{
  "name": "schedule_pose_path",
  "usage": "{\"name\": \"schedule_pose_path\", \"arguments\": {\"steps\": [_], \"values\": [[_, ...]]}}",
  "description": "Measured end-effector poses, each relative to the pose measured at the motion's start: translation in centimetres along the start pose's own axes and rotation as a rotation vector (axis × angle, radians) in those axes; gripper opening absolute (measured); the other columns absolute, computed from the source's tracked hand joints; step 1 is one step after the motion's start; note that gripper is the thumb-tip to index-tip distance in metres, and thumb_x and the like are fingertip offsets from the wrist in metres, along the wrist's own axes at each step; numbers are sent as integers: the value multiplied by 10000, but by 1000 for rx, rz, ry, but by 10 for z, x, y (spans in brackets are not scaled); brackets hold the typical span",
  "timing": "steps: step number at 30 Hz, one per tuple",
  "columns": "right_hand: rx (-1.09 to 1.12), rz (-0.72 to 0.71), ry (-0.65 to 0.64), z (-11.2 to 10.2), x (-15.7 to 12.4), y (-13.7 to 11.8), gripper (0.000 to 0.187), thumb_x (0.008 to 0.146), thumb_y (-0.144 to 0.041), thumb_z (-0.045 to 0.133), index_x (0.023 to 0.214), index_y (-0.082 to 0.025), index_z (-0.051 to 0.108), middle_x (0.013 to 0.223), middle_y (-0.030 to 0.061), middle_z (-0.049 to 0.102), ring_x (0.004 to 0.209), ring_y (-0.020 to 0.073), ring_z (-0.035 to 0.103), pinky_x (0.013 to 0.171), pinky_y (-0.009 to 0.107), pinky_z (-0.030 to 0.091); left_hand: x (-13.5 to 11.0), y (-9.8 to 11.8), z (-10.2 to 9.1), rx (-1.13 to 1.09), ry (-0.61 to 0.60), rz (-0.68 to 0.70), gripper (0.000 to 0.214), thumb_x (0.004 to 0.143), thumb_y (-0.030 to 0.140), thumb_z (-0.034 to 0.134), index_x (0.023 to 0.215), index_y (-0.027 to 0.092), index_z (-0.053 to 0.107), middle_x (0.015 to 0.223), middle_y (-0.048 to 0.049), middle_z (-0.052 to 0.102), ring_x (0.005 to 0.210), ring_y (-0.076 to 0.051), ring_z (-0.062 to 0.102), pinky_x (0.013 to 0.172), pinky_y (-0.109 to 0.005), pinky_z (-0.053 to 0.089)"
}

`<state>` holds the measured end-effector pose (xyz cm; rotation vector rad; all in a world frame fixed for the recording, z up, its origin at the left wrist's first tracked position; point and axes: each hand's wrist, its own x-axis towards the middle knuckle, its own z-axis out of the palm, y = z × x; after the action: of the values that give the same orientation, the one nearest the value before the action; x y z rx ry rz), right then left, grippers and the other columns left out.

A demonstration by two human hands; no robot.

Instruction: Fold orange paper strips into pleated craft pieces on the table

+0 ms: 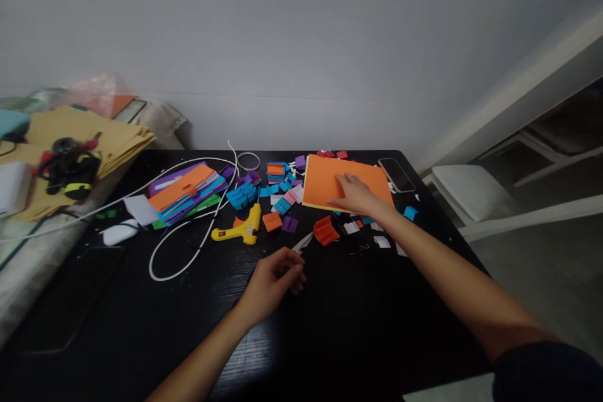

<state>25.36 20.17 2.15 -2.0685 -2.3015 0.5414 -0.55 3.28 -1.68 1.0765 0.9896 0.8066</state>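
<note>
My right hand lies flat, fingers stretched, on an orange foam sheet at the far middle of the black table. Nearer to me, my left hand is closed around the handles of scissors, whose blades poke out toward a folded orange piece. Small cut foam squares in blue, purple, pink and white are scattered around both hands.
A yellow glue gun with a white cord lies left of centre. A stack of coloured foam sheets, a tape ring and a phone sit farther back. Brown envelopes and a white chair flank the table.
</note>
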Motion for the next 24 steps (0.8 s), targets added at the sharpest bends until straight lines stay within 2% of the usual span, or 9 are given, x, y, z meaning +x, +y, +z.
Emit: {"name": "schedule_pose_path", "arguments": {"steps": [2,5,10,16,20,24], "values": [[-12,32,-33,3,3,9,914,870,-518,772,1605,-123,398,1688,278,322,1573,481,290,1226,646,334,0,0,0,4,0,-1,349,884,479,739,975,153,652,766,-38,722,623,-146,676,581,-257,537],[-22,33,-39,11,2,15,915,906,-567,716,1618,-105,374,1701,266,307,1597,439,262,1253,585,326,0,0,0,10,3,-3,341,884,471,741,974,154,656,772,-40,726,627,-149,679,582,-258,538],[-27,9,-3,17,-5,14,795,991,-552,609,1614,-113,385,1711,248,293,1598,416,272,1255,567,319,0,1,1,21,11,-9,344,874,475,749,965,155,664,757,-38,724,617,-153,681,582,-265,541],[-29,0,32,17,-8,12,739,1013,-536,591,1583,-92,435,1697,246,329,1583,407,316,1226,524,363,0,1,1,31,9,0,346,872,483,752,966,159,670,761,-39,729,624,-154,684,575,-259,535],[-31,-10,83,19,-12,6,605,998,-460,644,1513,-158,543,1604,208,508,1492,384,477,1142,473,456,1,0,0,40,7,6,340,881,477,745,967,157,667,767,-39,729,626,-151,683,577,-255,535],[-18,0,149,10,-16,2,430,958,-369,706,1343,-178,690,1292,181,753,1236,369,689,1007,442,539,1,-1,0,51,3,13,328,892,467,737,973,158,662,764,-38,731,631,-151,684,582,-255,538]]}}
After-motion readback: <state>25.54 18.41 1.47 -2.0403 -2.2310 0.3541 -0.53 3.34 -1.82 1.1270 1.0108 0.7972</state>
